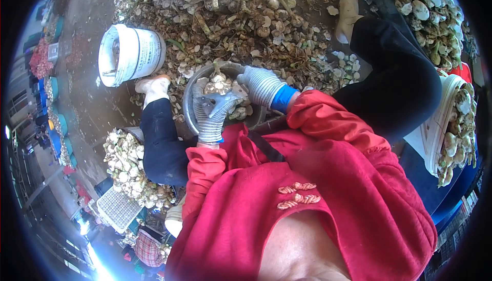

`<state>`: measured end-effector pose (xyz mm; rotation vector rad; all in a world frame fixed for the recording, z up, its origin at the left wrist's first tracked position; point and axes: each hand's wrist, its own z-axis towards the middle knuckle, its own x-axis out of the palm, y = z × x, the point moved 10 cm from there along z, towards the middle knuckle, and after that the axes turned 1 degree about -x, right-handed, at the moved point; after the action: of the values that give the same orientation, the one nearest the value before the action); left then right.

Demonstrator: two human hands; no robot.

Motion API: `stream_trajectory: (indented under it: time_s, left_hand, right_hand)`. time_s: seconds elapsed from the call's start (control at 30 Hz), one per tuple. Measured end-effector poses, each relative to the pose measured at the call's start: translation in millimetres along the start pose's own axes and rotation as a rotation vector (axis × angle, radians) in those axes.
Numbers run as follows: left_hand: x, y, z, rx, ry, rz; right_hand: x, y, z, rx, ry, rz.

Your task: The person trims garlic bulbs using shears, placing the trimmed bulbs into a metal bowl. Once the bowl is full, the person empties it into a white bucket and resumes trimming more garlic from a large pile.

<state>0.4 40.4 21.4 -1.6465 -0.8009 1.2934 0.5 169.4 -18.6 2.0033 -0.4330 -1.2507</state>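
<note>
My left hand [210,122], in a striped grey work glove, is closed around a grey metal tool [219,100] with a flat, angular head. Just beyond its fingers is a garlic bulb [219,84] with a cut stem. My right hand [262,86], gloved alike with a blue cuff, is curled into a fist at the right rim of a metal basin [190,107]; what its fingers hold is hidden. Both hands are over this basin, which sits between my legs. More garlic bulbs [240,112] lie inside it below the tool.
A large heap of garlic and dry skins [230,29] covers the floor ahead. A white bucket [132,55] lies tilted at the left near my foot. Piled garlic [128,165], a white crate [119,209] and a filled container [451,127] flank me. Another person [148,247] is at lower left.
</note>
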Motion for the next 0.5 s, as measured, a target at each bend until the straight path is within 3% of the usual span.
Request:
stream_trajectory:
  time_s: [0.07, 0.13, 0.17, 0.2, 0.3, 0.33, 0.37, 0.4, 0.43, 0.5]
  left_hand:
    - [-2.0, -1.9, -6.1, 0.012, -0.029, -0.100]
    - [-4.5, -64.6, -14.9, 0.231, -0.093, 0.014]
    - [-9.0, -102.0, -22.0, 0.354, -0.134, 0.113]
    - [-20.0, -125.4, -23.3, 0.389, -0.207, 0.177]
    - [-47.8, -20.6, -15.8, -0.100, -0.426, -0.572]
    - [-46.8, -4.8, -12.0, -0.149, -0.414, -0.715]
    - [-45.5, 10.7, -8.7, -0.201, -0.410, -0.858]
    - [-35.0, 18.5, -9.0, -0.299, -0.458, -1.119]
    - [-19.9, 20.8, -6.7, -0.394, -0.501, -1.383]
    - [-3.1, 19.6, -4.1, -0.482, -0.526, -1.440]
  right_hand:
    - [3.4, -6.1, -0.9, -0.005, 0.012, -0.024]
    - [15.3, -79.1, 8.5, -0.019, -0.119, 0.168]
    - [37.7, -149.3, -0.6, 0.392, 0.171, 0.163]
    - [29.9, -185.6, -11.6, 0.698, 0.183, 0.247]
    - [-16.4, -146.5, 10.0, 0.385, -0.462, 0.258]
    - [-20.4, -120.1, 5.8, 0.316, -0.547, 0.446]
    - [-25.3, -92.3, 3.8, 0.230, -0.507, 0.472]
    - [-26.1, -57.9, 8.5, 0.112, -0.336, 0.266]
    - [-42.6, -31.3, -12.9, -0.066, -0.594, 0.302]
    - [-33.6, -7.4, -11.3, -0.129, -0.526, 0.301]
